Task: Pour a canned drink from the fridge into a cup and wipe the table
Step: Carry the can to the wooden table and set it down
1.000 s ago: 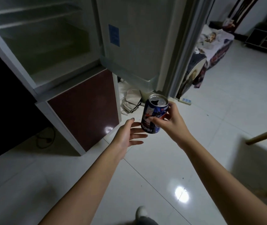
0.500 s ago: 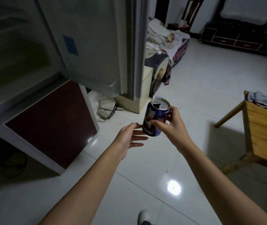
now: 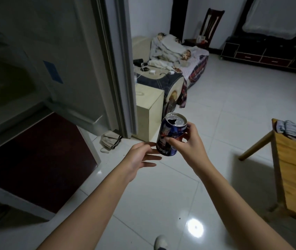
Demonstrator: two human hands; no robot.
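fridge (image 3: 41, 73): far left of your view now, door still hanging open, lower dark-red panel below it. A second ago it filled most of the frame, so you've turned away from it toward the room.
floor clutter: a cloth bag (image 3: 110, 141) lies by the door's foot, a cream box (image 3: 148, 112) just beyond it.
left hand (image 3: 140, 156): released, fingers straight and relaxed, holding nothing. Fingertips sit just beside the can's lower side; contact, can't tell. Same pose as half a second ago.
can (image 3: 170, 137): your task item, out of the fridge and in the air over the tiled floor, roughly centre frame, tilted a little. Mouth is already open (dark hole visible in the lid), so keep it level while you walk.
right hand (image 3: 188, 141): grasping the can, thumb across the front, fingers curled round the far side. Grip unchanged over the last second.
table (image 3: 291, 177): wooden, just come into view at the right edge, with a striped cloth (image 3: 295, 134) on its far corner (probably your wipe rag).
cup: not in view.
step: fetch looks done; carry to table is next, pour and wipe not started.
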